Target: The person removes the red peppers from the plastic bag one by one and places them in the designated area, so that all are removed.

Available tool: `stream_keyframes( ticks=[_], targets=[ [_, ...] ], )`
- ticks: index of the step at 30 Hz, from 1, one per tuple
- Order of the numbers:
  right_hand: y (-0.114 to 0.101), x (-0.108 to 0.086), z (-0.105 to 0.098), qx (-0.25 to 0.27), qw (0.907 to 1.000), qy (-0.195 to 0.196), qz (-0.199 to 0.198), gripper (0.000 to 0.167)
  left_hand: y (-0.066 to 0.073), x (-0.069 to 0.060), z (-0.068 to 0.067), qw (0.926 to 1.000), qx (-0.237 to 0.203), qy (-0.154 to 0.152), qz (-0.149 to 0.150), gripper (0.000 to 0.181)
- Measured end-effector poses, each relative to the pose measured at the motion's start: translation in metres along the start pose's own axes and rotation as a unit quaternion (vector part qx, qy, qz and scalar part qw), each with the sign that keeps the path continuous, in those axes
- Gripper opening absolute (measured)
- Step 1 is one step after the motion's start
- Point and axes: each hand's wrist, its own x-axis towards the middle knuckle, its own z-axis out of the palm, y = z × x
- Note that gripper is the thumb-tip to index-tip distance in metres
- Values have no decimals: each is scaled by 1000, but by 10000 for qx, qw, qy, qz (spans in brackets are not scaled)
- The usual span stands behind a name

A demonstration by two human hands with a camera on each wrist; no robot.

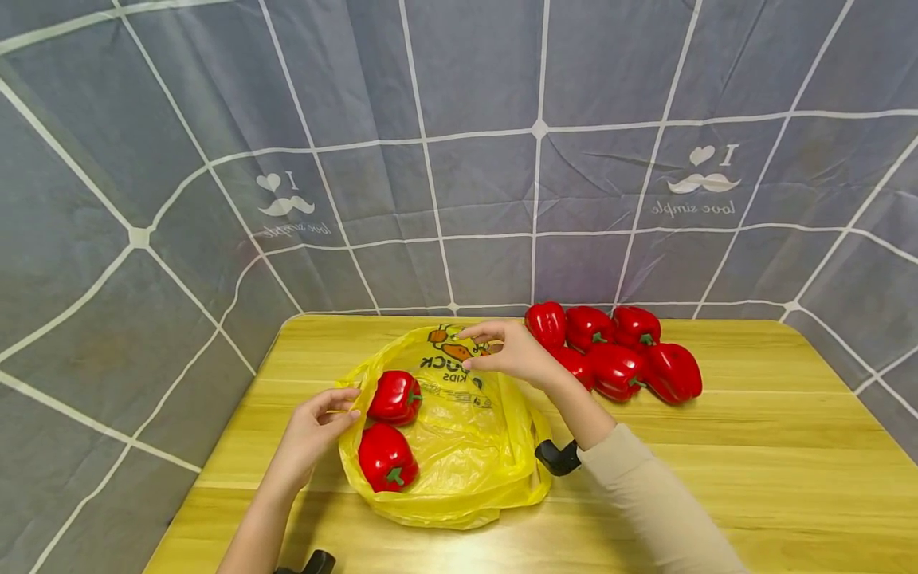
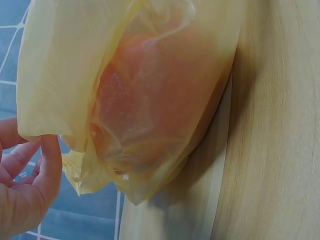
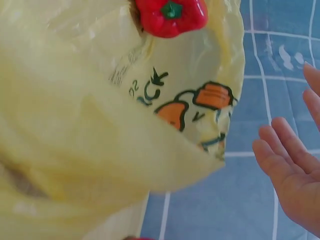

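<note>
A yellow plastic bag [image 1: 459, 446] with printed lettering lies spread open on the table. Inside it, on the left, are two red bell peppers, an upper pepper [image 1: 394, 397] and a lower pepper [image 1: 388, 458]. My left hand [image 1: 315, 430] pinches the bag's left rim between thumb and fingers; in the left wrist view a pepper [image 2: 150, 100] shows through the thin plastic. Over the bag's far right side hovers my right hand [image 1: 512, 351], its fingers relaxed and holding nothing. The right wrist view has that hand [image 3: 295, 175] apart from the bag's edge.
Several red bell peppers [image 1: 615, 372] sit grouped at the back right of the wooden table [image 1: 753, 462]. A grey curtain [image 1: 480, 191] with white lines hangs behind the table and along its sides. Black wrist mounts [image 1: 558, 458] are on both arms.
</note>
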Motion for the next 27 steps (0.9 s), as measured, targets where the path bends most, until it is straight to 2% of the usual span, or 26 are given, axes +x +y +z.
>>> stream_keyframes(
  ticks=[10,20,27],
  targets=[
    [-2,22,27,-271,9988,-407,-103,35,-4,1,-2,10000,-32,5,-22,32],
    [4,40,57,-342,9963,-785,-24,37,-6,0,-6,9999,-124,37,-12,33],
    [7,46,76,-531,9950,-835,119,34,-8,-1,-6,9999,-136,32,-17,33]
  ],
)
